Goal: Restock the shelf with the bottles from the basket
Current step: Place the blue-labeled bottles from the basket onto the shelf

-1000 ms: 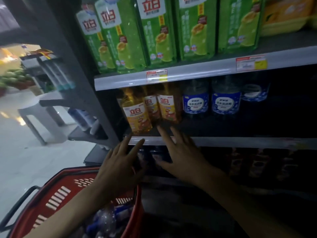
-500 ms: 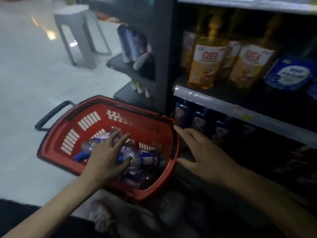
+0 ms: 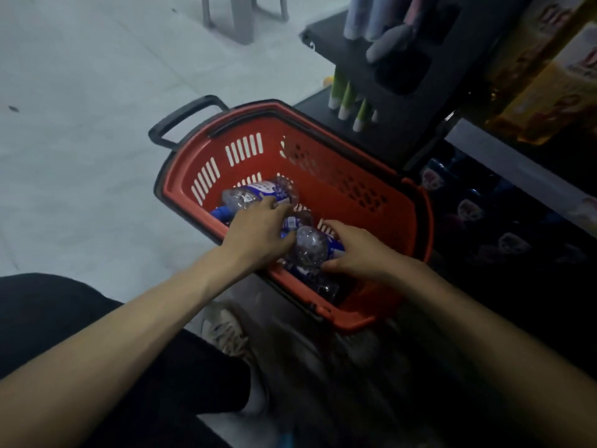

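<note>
2 bare hands are reaching down into a red basket [image 3: 397,221] that is sitting on a pale grey floor [image 3: 80,156], just beside a dark shop shelf [image 3: 517,169]. Several clear plastic bottles with blue labels are lying on their sides in the bottom of the basket.

The right hand [image 3: 358,250] is curling its fingers and thumb around the near bottle [image 3: 308,247], whose dimpled base is facing the camera. Its grip is wrapping closely around that bottle. The left hand [image 3: 258,234] is lying across the pile next to it, fingers bent down over the labels. Whether its grip has hold of 1 of them is not possible to tell.

The far bottle [image 3: 255,194] is lying just beyond the left fingertips, and a blue cap [image 3: 221,213] is showing beside it.

A black handle [image 3: 184,121] is sticking out from the basket's far end. Dark bottles [image 3: 468,205] are standing on the lowest level of the shelf, with yellow bottles [image 3: 549,92] on the level above. Green tubes [image 3: 347,101] are hanging on a side rack near the basket. A pale shoe [image 3: 226,331] is showing close to the basket's near end.
</note>
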The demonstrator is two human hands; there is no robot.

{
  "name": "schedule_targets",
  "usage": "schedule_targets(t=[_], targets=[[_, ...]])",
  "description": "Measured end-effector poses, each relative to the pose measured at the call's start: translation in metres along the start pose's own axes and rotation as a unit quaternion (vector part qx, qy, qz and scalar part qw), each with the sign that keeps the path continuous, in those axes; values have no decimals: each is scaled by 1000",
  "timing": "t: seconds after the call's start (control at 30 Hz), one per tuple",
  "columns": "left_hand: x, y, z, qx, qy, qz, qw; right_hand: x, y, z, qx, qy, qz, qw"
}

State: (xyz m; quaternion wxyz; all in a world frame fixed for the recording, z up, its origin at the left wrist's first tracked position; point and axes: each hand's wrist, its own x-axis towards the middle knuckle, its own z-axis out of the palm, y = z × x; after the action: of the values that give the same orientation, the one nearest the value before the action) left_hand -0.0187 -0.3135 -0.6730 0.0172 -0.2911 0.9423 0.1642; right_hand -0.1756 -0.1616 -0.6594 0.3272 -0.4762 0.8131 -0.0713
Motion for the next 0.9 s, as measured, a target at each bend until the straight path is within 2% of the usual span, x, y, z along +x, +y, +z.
schedule_targets(t=[0.17, 0.4, 0.63, 0.9], targets=[[2, -6, 11, 71, 33, -20, 997, 66, -1, 44, -89, -22, 37, 995], [-2, -2, 11, 32, 69, -42, 996, 90, -11, 65, -199, -13, 40, 979], [-4, 0, 13, 28, 92, -100, 990, 89, -5, 74, -170, 65, 13, 983], [-8, 4, 5, -5, 132, -105, 986, 78, 11, 64, -51, 136, 71, 987]])
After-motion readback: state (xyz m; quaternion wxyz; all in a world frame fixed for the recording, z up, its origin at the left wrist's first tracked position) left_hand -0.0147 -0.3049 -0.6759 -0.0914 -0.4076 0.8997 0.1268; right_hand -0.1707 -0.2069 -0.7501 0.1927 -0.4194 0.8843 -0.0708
